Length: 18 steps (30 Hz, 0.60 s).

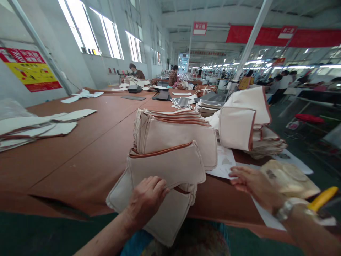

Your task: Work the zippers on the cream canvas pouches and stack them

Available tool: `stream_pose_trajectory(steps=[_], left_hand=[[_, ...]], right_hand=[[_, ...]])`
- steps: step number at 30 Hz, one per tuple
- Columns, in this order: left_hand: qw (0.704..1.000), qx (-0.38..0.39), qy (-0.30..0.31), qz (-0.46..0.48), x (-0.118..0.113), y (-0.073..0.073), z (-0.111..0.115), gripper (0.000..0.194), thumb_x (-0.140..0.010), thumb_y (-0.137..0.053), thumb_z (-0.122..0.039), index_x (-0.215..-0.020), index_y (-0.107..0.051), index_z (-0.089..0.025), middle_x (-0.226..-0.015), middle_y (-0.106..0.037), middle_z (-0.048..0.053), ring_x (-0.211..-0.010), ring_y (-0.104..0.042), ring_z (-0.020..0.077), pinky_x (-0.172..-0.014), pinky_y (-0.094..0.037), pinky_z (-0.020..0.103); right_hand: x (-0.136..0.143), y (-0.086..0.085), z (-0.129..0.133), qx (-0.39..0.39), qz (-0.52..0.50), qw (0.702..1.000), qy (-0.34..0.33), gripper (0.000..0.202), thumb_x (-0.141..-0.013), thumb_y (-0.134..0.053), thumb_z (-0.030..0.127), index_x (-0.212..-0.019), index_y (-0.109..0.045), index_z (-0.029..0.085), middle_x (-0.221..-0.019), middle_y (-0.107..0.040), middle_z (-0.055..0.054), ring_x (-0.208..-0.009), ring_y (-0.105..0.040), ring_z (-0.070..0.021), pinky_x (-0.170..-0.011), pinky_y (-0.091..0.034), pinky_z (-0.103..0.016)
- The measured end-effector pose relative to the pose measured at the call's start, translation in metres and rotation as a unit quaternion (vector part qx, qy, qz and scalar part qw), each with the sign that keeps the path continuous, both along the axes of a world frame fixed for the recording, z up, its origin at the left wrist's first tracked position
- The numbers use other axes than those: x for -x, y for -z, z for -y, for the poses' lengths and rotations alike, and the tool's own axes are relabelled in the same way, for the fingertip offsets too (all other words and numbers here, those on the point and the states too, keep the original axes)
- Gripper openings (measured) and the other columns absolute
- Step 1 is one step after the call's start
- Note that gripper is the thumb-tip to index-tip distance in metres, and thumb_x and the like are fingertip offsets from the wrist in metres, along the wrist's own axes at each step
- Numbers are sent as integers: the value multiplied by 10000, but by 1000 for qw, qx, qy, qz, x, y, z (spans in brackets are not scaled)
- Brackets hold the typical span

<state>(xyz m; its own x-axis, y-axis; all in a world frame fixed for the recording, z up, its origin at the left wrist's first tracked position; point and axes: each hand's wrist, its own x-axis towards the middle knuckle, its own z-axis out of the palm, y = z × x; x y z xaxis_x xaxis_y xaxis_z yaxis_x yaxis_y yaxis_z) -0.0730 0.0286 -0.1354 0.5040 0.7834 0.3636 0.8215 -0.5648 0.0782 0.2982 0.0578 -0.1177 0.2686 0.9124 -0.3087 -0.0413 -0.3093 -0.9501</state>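
Note:
My left hand is closed on the lower edge of a cream fabric panel with brown trim along its top. Under this panel, another cream piece hangs over the table's front edge. Just behind stands a stack of similar cream panels with brown-trimmed edges. My right hand is off to the right, its fingers stretched out and slightly apart over a white paper sheet. Nothing shows in that hand, and I cannot tell whether its fingertips touch the paper. A watch is on the right wrist.
More trimmed cream pieces are piled at the right. A dusty beige block-like object and a yellow handle lie near my right forearm. Long pale strips rest at the left of the brown table. Other people work farther back.

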Motion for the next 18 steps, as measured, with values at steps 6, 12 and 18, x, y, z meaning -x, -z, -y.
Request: stream_pose_trajectory(steps=[6,12,18], left_hand=[[992,74,64,-85,-21,-1,12,110,-930,-493,-154,-941,-587,-210,-941,-614,29,-860,-558,205,-758,-447,330],[992,69,46,-94,-16,-17,-21,288,-892,-465,-81,-1115,-590,-214,-1076,-610,78,-1016,-550,236,-871,-444,357],[990,88,57,-89,-13,-27,-39,219,-910,-469,-172,-1025,-651,-211,-1032,-637,88,-980,-595,240,-871,-460,353]], right_hand=[[138,61,86,25,-7,992,-122,413,-675,-766,432,-953,-643,153,-747,-685,-62,-669,-657,-204,-454,-464,-216],[205,81,95,-33,-4,989,-145,460,-719,-663,581,-876,-660,148,-666,-611,-35,-520,-513,-158,-430,-393,-241],[217,33,135,-127,-56,937,-319,392,-654,-736,540,-683,-698,151,-666,-592,-5,-672,-533,-177,-649,-462,-259]])
